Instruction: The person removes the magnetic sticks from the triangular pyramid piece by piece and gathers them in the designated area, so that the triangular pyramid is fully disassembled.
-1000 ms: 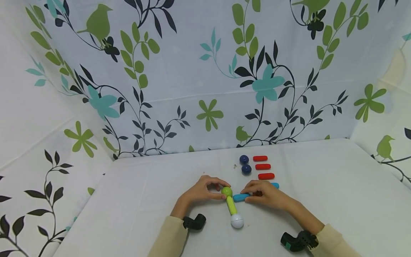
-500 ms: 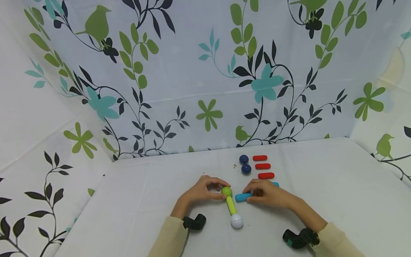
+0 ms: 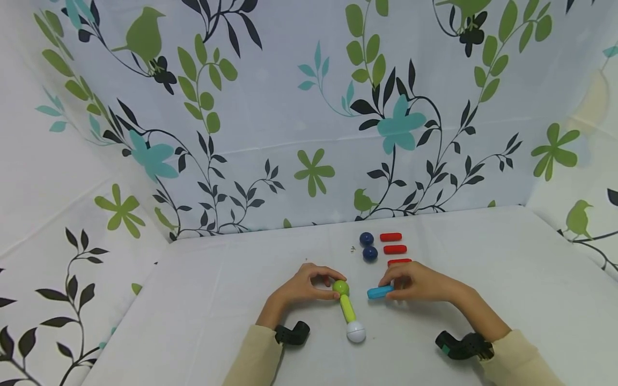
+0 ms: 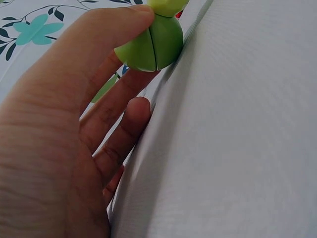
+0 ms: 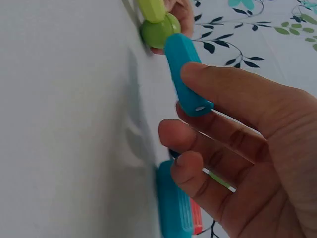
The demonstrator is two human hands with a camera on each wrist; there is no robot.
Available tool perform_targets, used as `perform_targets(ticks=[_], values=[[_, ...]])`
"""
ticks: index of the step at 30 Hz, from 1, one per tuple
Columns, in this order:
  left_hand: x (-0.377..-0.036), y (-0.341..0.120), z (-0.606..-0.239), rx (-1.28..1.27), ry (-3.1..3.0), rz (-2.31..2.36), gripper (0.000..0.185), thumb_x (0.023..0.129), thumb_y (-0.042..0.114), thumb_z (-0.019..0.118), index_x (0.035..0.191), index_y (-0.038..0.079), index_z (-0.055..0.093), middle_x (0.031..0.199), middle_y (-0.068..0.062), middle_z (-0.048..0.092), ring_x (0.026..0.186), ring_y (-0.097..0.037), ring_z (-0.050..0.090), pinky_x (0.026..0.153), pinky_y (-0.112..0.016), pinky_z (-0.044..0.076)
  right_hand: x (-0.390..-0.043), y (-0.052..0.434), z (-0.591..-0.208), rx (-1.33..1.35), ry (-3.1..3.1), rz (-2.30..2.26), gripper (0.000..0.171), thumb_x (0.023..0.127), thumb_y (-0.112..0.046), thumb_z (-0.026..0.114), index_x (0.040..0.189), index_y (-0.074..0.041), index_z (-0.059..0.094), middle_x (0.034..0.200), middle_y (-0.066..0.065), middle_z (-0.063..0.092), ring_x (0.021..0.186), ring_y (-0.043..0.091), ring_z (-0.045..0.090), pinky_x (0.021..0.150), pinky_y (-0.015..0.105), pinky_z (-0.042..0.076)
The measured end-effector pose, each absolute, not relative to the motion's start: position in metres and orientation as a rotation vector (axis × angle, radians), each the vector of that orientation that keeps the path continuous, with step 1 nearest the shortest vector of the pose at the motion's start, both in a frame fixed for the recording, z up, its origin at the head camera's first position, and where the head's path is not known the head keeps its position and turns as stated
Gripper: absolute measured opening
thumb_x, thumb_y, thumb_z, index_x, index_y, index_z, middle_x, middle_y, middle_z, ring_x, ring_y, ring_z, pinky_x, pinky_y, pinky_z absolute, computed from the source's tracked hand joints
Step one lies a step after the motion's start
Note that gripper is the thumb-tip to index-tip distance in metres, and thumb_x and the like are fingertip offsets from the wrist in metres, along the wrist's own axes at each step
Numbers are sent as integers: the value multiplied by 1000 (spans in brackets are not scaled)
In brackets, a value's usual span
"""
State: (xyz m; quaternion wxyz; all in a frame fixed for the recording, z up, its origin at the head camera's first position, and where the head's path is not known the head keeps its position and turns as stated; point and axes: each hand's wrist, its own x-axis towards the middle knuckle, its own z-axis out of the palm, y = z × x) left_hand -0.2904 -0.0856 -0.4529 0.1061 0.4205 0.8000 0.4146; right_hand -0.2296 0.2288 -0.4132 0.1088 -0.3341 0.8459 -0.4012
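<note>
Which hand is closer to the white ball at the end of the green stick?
Left. The left hand grips the green ball atop that stick, up-left of the white ball; the right hand, holding a blue stick, is farther up-right.

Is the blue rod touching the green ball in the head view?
No: the blue rod, held by the right hand, sits clearly apart from the green ball.

three red rods are counted, two blue rods, two dark blue balls, one green ball, one green rod and one white ball.
</note>
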Motion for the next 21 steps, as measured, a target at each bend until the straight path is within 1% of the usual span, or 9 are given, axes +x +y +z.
perform_targets(ticks=[4, 12, 14, 17, 21], values=[[-290, -86, -452, 1233, 2362, 1217, 36, 82, 24, 78, 117, 17, 72, 87, 0, 66, 84, -18, 56, 83, -29, 30, -230, 238, -405, -968, 2474, -1120, 20, 86, -19, 74, 105, -10, 73, 93, -4, 65, 76, 8, 58, 68, 25, 53], [-289, -86, -451, 1192, 2372, 1203, 36, 82, 25, 79, 117, 20, 72, 88, 1, 65, 85, -15, 54, 85, -29, 29, -229, 254, -398, -972, 2440, -1075, 22, 86, -18, 73, 105, -5, 73, 93, -3, 67, 73, 6, 58, 66, 24, 52], [-289, -86, -452, 1207, 2376, 1207, 36, 81, 22, 79, 116, 17, 72, 88, -1, 66, 84, -18, 55, 84, -28, 29, -229, 256, -398, -951, 2434, -1062, 22, 86, -17, 74, 104, -5, 74, 92, -4, 67, 72, 6, 58, 66, 24, 52], [-288, -85, -451, 1238, 2371, 1219, 36, 81, 16, 79, 116, 12, 72, 87, -8, 66, 83, -26, 56, 82, -27, 29, -229, 259, -397, -911, 2423, -1039, 21, 86, -16, 74, 103, -5, 74, 90, -5, 68, 70, 6, 58, 66, 24, 51], [-280, -84, -437, 1258, 2338, 1239, 36, 81, 11, 77, 116, 4, 70, 87, -18, 65, 84, -36, 55, 80, -26, 29, -227, 262, -395, -860, 2418, -1002, 19, 85, -16, 75, 101, -6, 74, 89, -5, 67, 71, 7, 58, 67, 24, 51]])
